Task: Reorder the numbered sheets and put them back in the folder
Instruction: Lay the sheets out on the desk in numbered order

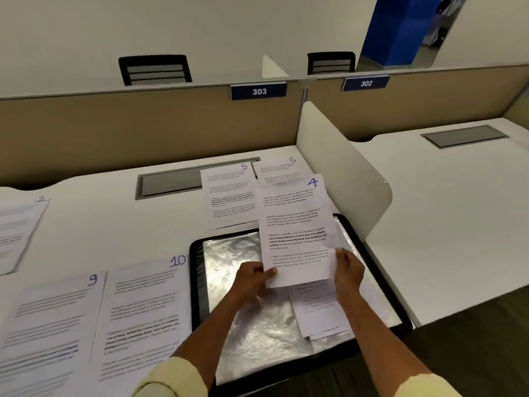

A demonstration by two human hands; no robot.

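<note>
Desk (114,224) | both hands' fingers (270,271) pinch sheet 4 (297,224)

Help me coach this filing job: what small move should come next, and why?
Probably lower sheet 4 into the open folder onto the sheets already lying in its sleeve. Both the left hand and right hand pinch its bottom edge right above them; 5 and 6 wait behind.

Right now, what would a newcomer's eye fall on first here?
Sheet 4, held at its lower corners by the left hand and right hand above the open folder. Then sheets 9 and 10 at the left, and sheets 5 and 6 behind.
</note>
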